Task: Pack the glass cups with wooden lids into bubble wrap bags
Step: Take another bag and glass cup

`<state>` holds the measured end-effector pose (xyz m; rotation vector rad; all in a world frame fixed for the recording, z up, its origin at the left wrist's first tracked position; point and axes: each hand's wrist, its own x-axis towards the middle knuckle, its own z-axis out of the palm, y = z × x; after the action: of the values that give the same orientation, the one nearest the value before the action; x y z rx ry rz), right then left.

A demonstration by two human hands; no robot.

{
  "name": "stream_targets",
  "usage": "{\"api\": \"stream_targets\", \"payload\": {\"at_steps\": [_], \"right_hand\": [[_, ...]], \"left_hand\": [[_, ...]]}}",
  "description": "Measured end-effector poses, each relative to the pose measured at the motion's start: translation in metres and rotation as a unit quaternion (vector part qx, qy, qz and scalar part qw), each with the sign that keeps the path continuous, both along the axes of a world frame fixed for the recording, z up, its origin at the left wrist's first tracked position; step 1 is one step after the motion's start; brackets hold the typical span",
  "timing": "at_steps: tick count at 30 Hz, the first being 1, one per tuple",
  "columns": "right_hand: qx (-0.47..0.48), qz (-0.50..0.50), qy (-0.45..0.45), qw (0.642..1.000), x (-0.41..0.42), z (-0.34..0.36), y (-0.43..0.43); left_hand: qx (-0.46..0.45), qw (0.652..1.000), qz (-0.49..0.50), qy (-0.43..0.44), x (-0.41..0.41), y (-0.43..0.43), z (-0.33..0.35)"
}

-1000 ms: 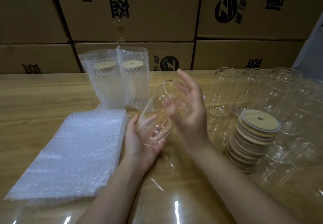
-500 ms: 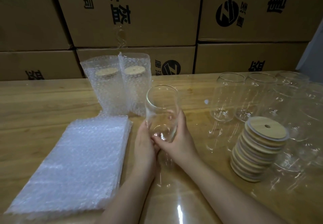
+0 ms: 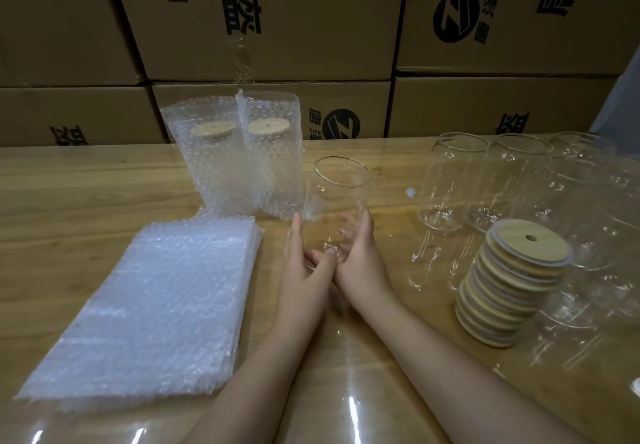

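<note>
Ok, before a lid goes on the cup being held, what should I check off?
1. Glass cup upright, mouth uncovered: ok.
2. Left hand and right hand both grip its lower half: ok.
3. Cup base seated on the table: cannot tell, the hands hide it.
4. Lid stack on the right, top lid free: ok.
5. Bubble wrap bags piled on the left: ok.

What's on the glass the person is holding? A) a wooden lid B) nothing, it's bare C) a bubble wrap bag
B: the glass cup held between the left hand and right hand shows an open rim, with no lid or bag on it.
</note>
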<state>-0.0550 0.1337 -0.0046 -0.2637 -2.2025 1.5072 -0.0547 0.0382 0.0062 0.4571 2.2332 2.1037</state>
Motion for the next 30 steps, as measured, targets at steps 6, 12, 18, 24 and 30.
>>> {"api": "stream_targets", "payload": {"at_steps": [6,12,18,24,30], "right_hand": [[0.008,0.03,-0.028,0.999,0.002,-0.001,0.0],[0.195,0.044,-0.213,0.956,0.026,0.043,0.0],[0.425,0.032,-0.287,0.858,0.095,0.161,0.01],[0.449,-0.079,-0.388,0.801,0.133,0.197,0.045],[0.395,-0.067,-0.444,0.802,0.122,0.186,0.062]], "left_hand": [[0.001,1.0,0.013,0.012,-0.003,0.0,-0.004],[0.017,1.0,0.02,-0.003,-0.009,0.001,-0.006],[0.01,1.0,0.025,-0.006,-0.008,-0.002,-0.008],[-0.016,0.999,0.028,0.004,-0.006,-0.003,-0.005],[-0.122,0.988,0.071,0.055,-0.004,-0.002,-0.006]]}}
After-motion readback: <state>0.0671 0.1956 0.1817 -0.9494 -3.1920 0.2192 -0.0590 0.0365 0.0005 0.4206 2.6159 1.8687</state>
